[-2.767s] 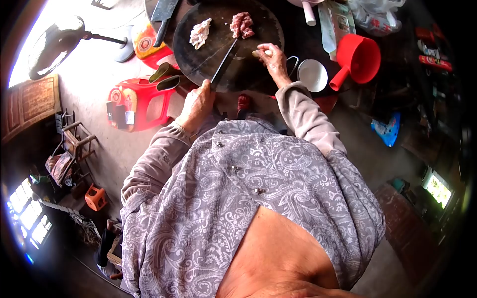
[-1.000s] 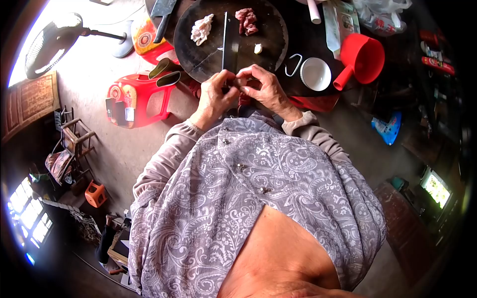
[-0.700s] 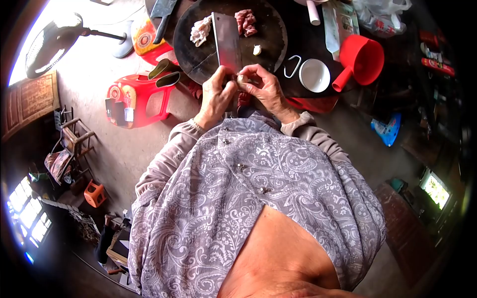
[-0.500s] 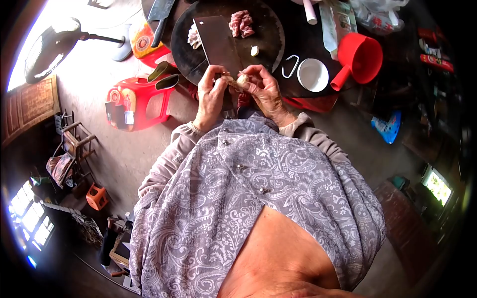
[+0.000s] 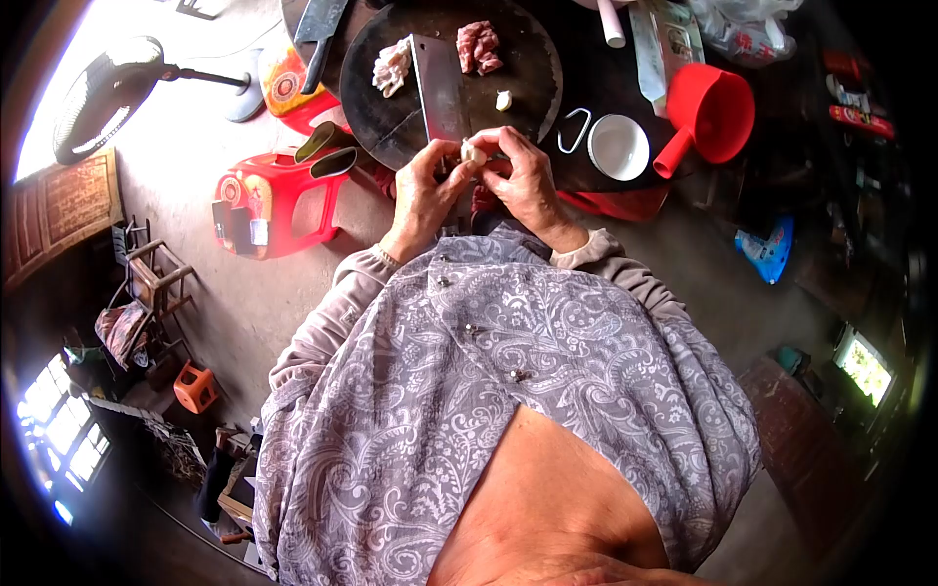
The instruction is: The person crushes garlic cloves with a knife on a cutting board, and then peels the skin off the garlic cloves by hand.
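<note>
A garlic clove [image 5: 473, 153], pale with papery skin, is pinched between the fingertips of my left hand [image 5: 424, 191] and my right hand [image 5: 528, 186]. Both hands meet over the near edge of a round dark chopping board [image 5: 381, 127]. On that board a broad-bladed cleaver [image 5: 437, 83] points away from me, its near end hidden by my hands. Left of the blade lies a pile of pale meat [image 5: 392, 67]; to its right is a pinkish-red lump of meat [image 5: 478, 48]. Another garlic clove [image 5: 503, 101] rests on the board's right part.
A second cleaver [image 5: 318, 34] lies beyond the board's left side. A white mug [image 5: 618, 147] and a red dipper [image 5: 711, 114] stand to the right, near a plastic bag [image 5: 747, 34]. Red stools [image 5: 283, 210] and a standing fan [image 5: 109, 101] are at left.
My hands have come closer together around the garlic clove. The cleaver's blade has shifted and turned on the board, so more of the pale meat shows and the blade looks brighter.
</note>
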Demonstrator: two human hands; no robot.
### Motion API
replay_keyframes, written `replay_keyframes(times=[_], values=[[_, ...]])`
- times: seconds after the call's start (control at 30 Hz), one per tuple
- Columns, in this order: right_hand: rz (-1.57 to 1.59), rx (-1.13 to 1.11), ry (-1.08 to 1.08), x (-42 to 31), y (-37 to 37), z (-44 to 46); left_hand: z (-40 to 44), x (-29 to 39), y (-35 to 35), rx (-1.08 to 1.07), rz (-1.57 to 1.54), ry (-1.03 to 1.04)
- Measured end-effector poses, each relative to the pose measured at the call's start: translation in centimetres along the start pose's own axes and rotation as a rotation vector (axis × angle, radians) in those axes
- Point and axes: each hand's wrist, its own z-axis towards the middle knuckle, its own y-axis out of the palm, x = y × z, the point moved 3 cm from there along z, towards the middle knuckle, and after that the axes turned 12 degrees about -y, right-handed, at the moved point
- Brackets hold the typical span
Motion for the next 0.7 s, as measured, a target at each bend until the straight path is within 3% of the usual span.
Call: replay_keyframes(times=[0.3,0.43,0.53,0.7], values=[[-0.050,-0.184,-0.116,-0.7,-0.8,0.3,-0.3,0.1,-0.8,-0.138,0.093,0.023],[-0.110,-0.147,-0.174,-0.4,-0.3,-0.1,-0.3,-0.2,-0.5,-0.047,0.199,0.083],[-0.140,-0.123,-0.204,-0.3,0.0,0.0,-0.7,0.9,-0.2,0.128,0.346,0.353],[-0.042,-0.081,-0.109,-0.4,0.3,0.1,-0.3,-0.8,-0.2,0.045,0.080,0.093]])
